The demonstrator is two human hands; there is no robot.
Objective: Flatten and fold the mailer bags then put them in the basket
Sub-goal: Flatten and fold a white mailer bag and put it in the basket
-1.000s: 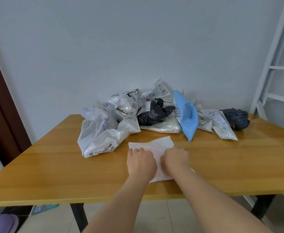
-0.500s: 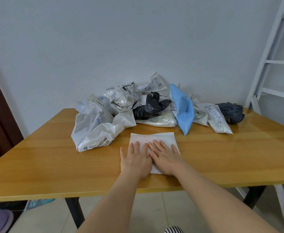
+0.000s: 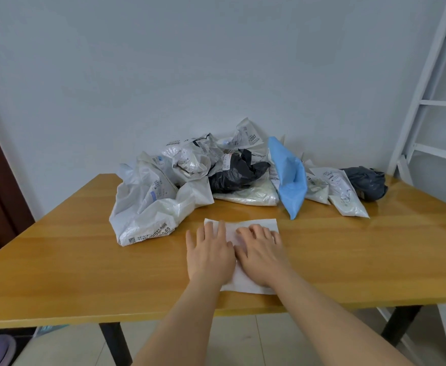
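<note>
On the near side of the yellow wooden table, a flat white plastic mailer bag lies under both hands. The left hand and the right hand press down on it side by side, fingers straight and spread, gripping nothing. Behind it, by the wall, sits a heap of crumpled white, black and blue mailer bags

Two bare forearms were seen reaching in from the lower edge of the head view, with no sleeve, cuff or covering shown on either one. The left hand and the right hand were ungloved. No ring, watch, bracelet or band was shown on the fingers or wrists. The nails were kept short, and whether they were painted could not be told. Nothing else of the person was caught in the picture.
</note>
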